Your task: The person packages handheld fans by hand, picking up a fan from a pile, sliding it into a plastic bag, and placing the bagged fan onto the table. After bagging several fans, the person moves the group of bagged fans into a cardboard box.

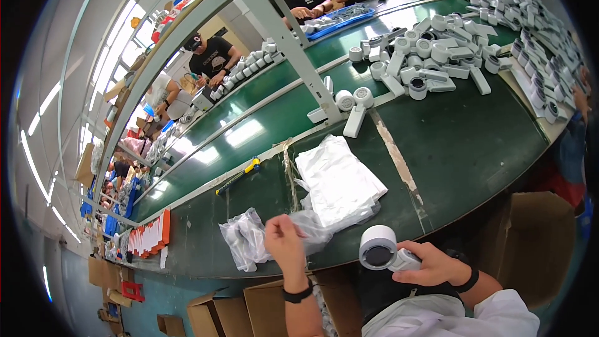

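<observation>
right hand gripped white round-headed plastic device, handle pointing right | left hand pinched clear plastic bag | bag left of device, nearer left hand

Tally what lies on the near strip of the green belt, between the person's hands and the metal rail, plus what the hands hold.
Device in right hand: 1, a white handheld unit
Clear bag pinched by left hand: 1
Bagged unit: 1
Stack of flat bags: 1
Yellow-handled tool: 1
Total: 5
</observation>
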`<state>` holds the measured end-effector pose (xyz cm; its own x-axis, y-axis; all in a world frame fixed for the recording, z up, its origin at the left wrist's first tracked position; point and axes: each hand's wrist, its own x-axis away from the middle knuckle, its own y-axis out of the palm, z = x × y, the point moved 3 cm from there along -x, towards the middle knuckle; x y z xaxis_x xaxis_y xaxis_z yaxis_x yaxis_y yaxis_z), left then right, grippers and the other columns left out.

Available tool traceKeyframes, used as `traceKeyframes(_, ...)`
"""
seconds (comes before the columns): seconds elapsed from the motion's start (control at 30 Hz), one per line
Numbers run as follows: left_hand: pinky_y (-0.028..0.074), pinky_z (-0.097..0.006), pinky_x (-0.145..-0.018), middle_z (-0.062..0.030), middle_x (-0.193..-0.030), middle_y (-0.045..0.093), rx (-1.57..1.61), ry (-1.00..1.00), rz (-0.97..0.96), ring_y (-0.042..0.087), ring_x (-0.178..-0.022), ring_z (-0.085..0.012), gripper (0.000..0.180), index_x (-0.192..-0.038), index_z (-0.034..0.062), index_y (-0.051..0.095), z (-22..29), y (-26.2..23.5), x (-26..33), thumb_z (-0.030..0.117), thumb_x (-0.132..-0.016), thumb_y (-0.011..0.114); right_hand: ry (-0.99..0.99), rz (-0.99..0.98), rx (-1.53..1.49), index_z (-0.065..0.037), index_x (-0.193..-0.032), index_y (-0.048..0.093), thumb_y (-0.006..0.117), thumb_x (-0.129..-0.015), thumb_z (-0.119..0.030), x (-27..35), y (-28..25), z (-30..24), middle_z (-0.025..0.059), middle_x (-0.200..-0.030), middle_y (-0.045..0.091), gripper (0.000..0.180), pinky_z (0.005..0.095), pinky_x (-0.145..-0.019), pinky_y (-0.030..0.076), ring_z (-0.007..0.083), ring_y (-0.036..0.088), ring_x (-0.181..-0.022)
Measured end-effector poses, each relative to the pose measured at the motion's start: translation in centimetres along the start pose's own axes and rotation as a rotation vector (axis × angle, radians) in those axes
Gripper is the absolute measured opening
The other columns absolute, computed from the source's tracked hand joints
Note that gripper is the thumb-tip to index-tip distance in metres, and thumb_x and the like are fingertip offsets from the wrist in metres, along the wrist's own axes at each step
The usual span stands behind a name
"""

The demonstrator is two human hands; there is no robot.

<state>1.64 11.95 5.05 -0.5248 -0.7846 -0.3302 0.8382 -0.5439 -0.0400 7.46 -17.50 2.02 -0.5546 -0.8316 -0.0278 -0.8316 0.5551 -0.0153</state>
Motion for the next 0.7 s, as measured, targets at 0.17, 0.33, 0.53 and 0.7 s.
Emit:
traceKeyframes(0.17,0.043,-0.021,-0.054,-0.0015,-0.068,0.058,0.136,-0.116,-0.176,0.053,-0.056,-0.0071,0.021,-0.089,0.0000,0.058,1.1,3.6,3.5,0.019,-0.097,0.061,0.045,-0.180,0.024,-0.005,-0.141,0.036,0.071,-0.087,-0.030,-1.6,0.7,-2.1,0.0126,-0.089,0.069,0.069,0.0310,-0.073,0.051,0.0205,0.067,-0.078)
traceKeyframes(0.33,0.041,-0.020,-0.053,-0.0007,-0.069,0.060,0.153,-0.185,-0.328,0.053,-0.058,-0.0063,0.020,-0.091,0.0000,0.061,1.7,4.6,4.3,0.019,-0.096,0.063,0.040,-0.323,0.099,-0.007,-0.153,0.002,0.068,-0.090,-0.022,-2.5,0.9,-2.0,0.0100,-0.090,0.069,0.093,0.0307,-0.075,0.049,0.0174,0.064,-0.078)
traceKeyframes(0.53,0.039,-0.019,-0.052,0.0020,-0.073,0.060,0.193,-0.268,-0.477,0.049,-0.059,-0.0031,0.018,-0.090,0.0012,0.063,2.8,4.3,4.6,0.018,-0.096,0.062,0.181,-0.522,-0.022,-0.016,-0.155,-0.005,0.061,-0.093,-0.037,-4.4,0.5,-1.0,0.0080,-0.087,0.065,0.093,0.0278,-0.064,0.051,0.0157,0.061,-0.068)
traceKeyframes(0.7,0.038,-0.019,-0.054,0.0018,-0.077,0.062,0.272,-0.355,-0.564,0.049,-0.060,-0.0036,0.016,-0.092,0.0000,0.066,2.1,3.9,4.6,0.016,-0.095,0.064,0.153,-0.599,-0.175,-0.022,-0.155,0.013,0.057,-0.097,-0.029,-4.9,1.1,0.0,0.0025,-0.086,0.058,0.074,0.0245,-0.063,0.049,0.0092,0.055,-0.066)
